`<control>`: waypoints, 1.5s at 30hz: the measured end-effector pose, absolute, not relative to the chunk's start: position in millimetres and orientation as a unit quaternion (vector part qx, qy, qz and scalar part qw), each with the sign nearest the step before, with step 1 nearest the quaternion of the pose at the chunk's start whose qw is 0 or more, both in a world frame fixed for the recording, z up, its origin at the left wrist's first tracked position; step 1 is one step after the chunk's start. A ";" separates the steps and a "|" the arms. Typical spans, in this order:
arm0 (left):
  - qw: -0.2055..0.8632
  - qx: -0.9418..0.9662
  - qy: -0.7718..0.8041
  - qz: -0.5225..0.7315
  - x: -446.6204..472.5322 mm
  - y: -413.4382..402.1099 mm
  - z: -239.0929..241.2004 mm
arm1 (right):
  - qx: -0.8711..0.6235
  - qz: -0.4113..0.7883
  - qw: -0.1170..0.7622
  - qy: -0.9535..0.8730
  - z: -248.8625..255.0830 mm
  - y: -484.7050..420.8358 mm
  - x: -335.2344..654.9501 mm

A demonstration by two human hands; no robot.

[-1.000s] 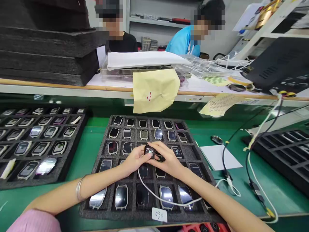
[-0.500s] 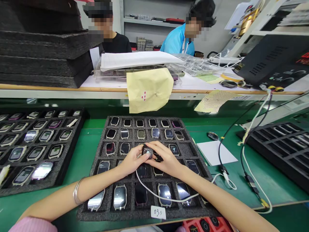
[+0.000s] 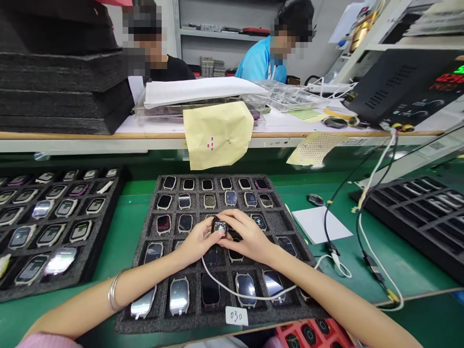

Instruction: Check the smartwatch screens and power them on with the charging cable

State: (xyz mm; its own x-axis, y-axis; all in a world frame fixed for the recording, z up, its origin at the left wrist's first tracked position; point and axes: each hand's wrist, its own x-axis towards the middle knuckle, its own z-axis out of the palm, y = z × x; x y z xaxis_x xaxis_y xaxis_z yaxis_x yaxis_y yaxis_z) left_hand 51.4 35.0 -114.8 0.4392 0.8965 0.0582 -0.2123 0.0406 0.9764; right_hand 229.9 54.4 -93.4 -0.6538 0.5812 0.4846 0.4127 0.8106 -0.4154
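Note:
A small dark smartwatch (image 3: pixel 219 226) with a lit screen is gripped between both hands above the middle of a black foam tray (image 3: pixel 142 270). My left hand (image 3: pixel 198 240) closes on its left side, the thumb lying by the lower edge of the screen. From the right, my right hand (image 3: pixel 250 238) wraps its fingers over the top and under the watch. A white cable (image 3: pixel 235 292) runs from beneath my left hand across the tray towards the right. Watch bodies without straps sit in the tray's compartments, and a white label (image 3: pixel 237 316) marked 030 is at its front edge.
Another foam tray of watches (image 3: pixel 54 232) lies left, and a third tray (image 3: pixel 416 212) lies right. White paper (image 3: pixel 321 224) and hanging cables (image 3: pixel 366 251) are at right. A red tray (image 3: pixel 308 333) is at the front edge. Two people sit beyond the shelf (image 3: pixel 152 140).
The view has shifted slightly, so the surroundings appear a little further left. Both hands keep hold of the smartwatch. Lit digits now show on the black box at upper right.

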 end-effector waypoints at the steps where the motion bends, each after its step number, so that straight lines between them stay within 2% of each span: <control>1: 0.653 0.543 0.319 0.422 52.2 33.8 -115.5 | -0.277 0.121 0.304 -0.903 -88.4 54.5 232.7; 6: 0.675 0.528 0.347 0.381 53.5 29.2 -115.1 | -0.362 0.129 0.316 -0.867 -61.5 67.2 284.4; 9: 0.675 0.536 0.353 0.363 53.8 27.9 -112.2 | -0.445 0.141 0.250 -0.848 -59.8 75.0 335.5; 13: 0.676 0.541 0.359 0.349 55.5 25.5 -110.0 | -0.470 0.142 0.170 -0.854 -68.2 66.8 378.1; 20: 0.671 0.539 0.374 0.345 52.5 22.1 -108.8 | -0.475 0.138 0.072 -0.866 -49.0 26.0 373.4; 27: 0.721 0.505 0.341 0.329 51.7 21.3 -106.5 | -0.485 0.113 0.003 -0.867 -52.8 15.8 362.9; 31: 0.751 0.479 0.320 0.323 51.9 22.9 -102.3 | -0.475 0.109 0.008 -0.873 -44.4 26.0 365.1; 36: 0.767 0.466 0.297 0.327 53.0 26.1 -104.3 | -0.442 0.170 0.162 -0.866 -30.7 33.7 330.1; 38: 0.771 0.459 0.285 0.336 53.2 26.9 -107.4 | -0.418 0.179 0.197 -0.868 -36.6 33.8 298.6; 45: 0.784 0.426 0.268 0.364 50.7 28.4 -111.5 | -0.387 0.104 0.197 -0.895 -73.3 42.9 225.8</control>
